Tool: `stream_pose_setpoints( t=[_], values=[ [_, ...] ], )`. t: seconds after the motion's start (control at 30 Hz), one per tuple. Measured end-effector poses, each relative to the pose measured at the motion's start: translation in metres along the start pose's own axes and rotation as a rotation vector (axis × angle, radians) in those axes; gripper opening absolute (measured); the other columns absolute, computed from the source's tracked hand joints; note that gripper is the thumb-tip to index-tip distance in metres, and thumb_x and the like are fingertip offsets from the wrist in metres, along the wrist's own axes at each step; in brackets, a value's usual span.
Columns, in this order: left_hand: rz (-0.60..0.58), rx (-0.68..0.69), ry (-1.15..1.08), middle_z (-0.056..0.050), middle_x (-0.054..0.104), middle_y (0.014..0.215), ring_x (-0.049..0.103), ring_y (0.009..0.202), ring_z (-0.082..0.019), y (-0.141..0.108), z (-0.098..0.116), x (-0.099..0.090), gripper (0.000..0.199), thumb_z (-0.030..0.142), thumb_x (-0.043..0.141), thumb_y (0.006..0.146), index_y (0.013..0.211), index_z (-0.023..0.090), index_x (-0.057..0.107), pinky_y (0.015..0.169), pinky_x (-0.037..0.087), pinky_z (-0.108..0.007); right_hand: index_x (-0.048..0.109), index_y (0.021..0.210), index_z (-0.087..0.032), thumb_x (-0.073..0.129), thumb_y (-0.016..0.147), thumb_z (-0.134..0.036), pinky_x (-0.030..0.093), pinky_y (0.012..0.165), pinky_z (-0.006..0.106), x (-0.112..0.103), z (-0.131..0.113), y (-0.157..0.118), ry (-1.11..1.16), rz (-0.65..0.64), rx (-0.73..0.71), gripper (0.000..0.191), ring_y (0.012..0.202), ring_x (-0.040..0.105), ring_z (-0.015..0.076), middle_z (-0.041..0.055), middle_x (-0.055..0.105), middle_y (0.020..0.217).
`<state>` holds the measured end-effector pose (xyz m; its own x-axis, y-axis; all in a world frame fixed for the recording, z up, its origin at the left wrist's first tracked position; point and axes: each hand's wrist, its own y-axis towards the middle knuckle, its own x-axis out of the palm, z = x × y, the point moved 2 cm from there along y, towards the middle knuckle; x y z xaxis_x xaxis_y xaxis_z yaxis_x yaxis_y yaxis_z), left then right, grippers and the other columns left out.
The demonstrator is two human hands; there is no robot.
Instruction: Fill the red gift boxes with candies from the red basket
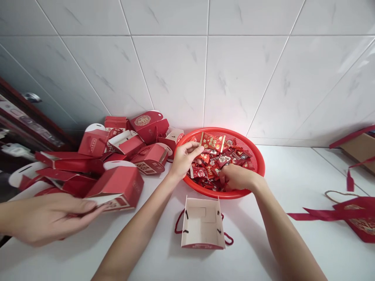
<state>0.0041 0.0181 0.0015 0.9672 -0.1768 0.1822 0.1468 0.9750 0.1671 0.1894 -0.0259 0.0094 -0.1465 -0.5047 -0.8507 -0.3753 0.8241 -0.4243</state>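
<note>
Candies (224,159) in red wrappers fill a round red basket (261,164), which sits near the back edge of the white desk (281,171), close to the tiled wall (240,78); both of the person's hands are at this basket. At its left side the left hand (186,157) has a narrow grip, thumb and fingers pinching a red packet (213,143) with gold ends, raised just above the other candies; the right hand (238,177) reaches over the front rim, its fingers bent down among the candies and partly hidden, so I cannot tell whether its grip holds one.

Just in front of the basket, farther from the desk's back edge, an open box (201,218) shows its pale inside; a red cord (229,239) loops out at its right, another at its left.

Toward the desk's left end lies a pile of red boxes (149,127), some shut and some open, reaching to the back edge; before it a co-worker's hand (61,216) holds the pale flap of a red box (131,187) between thumb and fingers. Toward the desk's right end lie a red bag (363,224) with gold print and a ribbon (325,214); behind them, by the back edge, stands a brown box (359,148), partly out of view.
</note>
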Motion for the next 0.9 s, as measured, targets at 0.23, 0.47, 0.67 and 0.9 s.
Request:
stream_pose_setpoints(
  t=[0.23,0.47,0.67,0.9],
  values=[
    [-0.002,-0.007,-0.003,0.0,0.068,0.079,0.061,0.059,-0.011,-0.001,0.001,0.001,0.044,0.051,0.093,0.058,0.077,0.017,0.073,0.048,0.053,-0.022,0.072,0.099,-0.018,0.065,0.092,-0.02,0.041,0.068,0.032,-0.008,0.003,-0.002,-0.144,0.205,0.081,0.009,0.097,0.069,0.0293,0.0111,0.075,0.099],
    [-0.002,-0.013,-0.002,0.002,0.067,0.076,0.056,0.052,-0.007,0.0,0.001,0.001,0.049,0.053,0.094,0.056,0.077,0.015,0.072,0.047,0.052,-0.02,0.061,0.14,-0.021,0.068,0.091,-0.018,0.047,0.077,0.034,0.007,-0.014,0.009,-0.171,0.192,0.006,0.049,0.109,0.071,0.0322,0.0134,0.074,0.119],
    [0.002,0.001,-0.008,0.002,0.066,0.077,0.059,0.057,-0.009,0.0,0.001,0.001,0.048,0.054,0.094,0.057,0.077,0.016,0.072,0.049,0.054,-0.02,0.075,0.111,-0.018,0.06,0.084,-0.001,0.045,0.071,0.032,0.01,-0.022,0.008,-0.191,0.105,-0.096,0.036,0.1,0.073,0.0306,0.0142,0.075,0.111],
    [0.008,-0.014,-0.001,0.001,0.067,0.078,0.059,0.056,-0.009,-0.001,0.0,0.001,0.047,0.052,0.093,0.058,0.079,0.016,0.072,0.049,0.053,-0.021,0.074,0.088,-0.017,0.058,0.091,-0.004,0.049,0.074,0.03,-0.001,-0.015,0.005,-0.065,0.164,-0.188,0.021,0.087,0.071,0.0221,0.0082,0.076,0.094]
  ],
)
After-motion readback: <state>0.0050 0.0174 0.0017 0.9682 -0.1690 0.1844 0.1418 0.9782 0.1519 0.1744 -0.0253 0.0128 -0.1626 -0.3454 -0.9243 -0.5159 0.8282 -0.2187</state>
